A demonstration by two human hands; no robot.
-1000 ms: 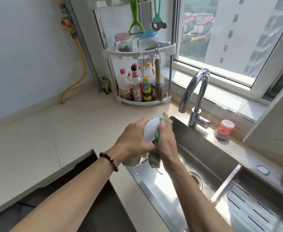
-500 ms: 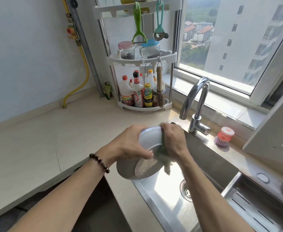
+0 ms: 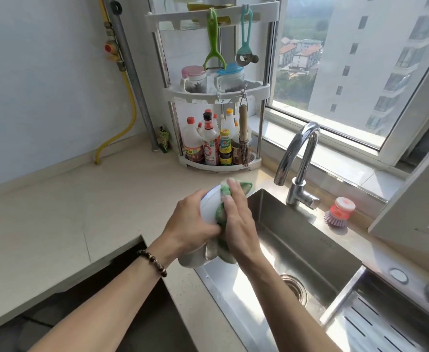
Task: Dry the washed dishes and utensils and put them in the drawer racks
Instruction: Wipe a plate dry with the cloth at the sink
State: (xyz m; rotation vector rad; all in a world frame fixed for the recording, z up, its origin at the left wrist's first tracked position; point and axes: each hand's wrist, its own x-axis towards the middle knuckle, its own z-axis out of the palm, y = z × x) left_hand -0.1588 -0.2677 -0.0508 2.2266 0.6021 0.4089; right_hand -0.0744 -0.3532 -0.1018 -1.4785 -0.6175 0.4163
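One round white dish (image 3: 209, 208) is being held by the left hand (image 3: 192, 224), whose fingers are being curled round its edge. One green and white cloth (image 3: 222, 219) is being pressed flat against the dish by the right hand (image 3: 239, 224), with its fingers being kept straight. The dish is being held on its edge, up in the air, over the near left corner of the one shiny steel sink (image 3: 305, 252). One dark bead bracelet (image 3: 153, 262) is being worn on the left wrist.

Behind the sink, one curved silver tap (image 3: 298, 163) is being seen, and just to its right one red and purple dish brush (image 3: 339, 212) is being kept on the ledge. On the pale stone counter (image 3: 63, 214), in the corner, one white rack with three shelves (image 3: 216, 92) is being used. Several bottles (image 3: 211, 146) are being kept close together on its bottom shelf, too crowded to count. Two jars (image 3: 208, 78) are being kept on the middle shelf. One green peeler (image 3: 214, 41) and one teal tool (image 3: 245, 39) are being hung from the top, and one brown straw brush (image 3: 244, 138) is being hung lower down.
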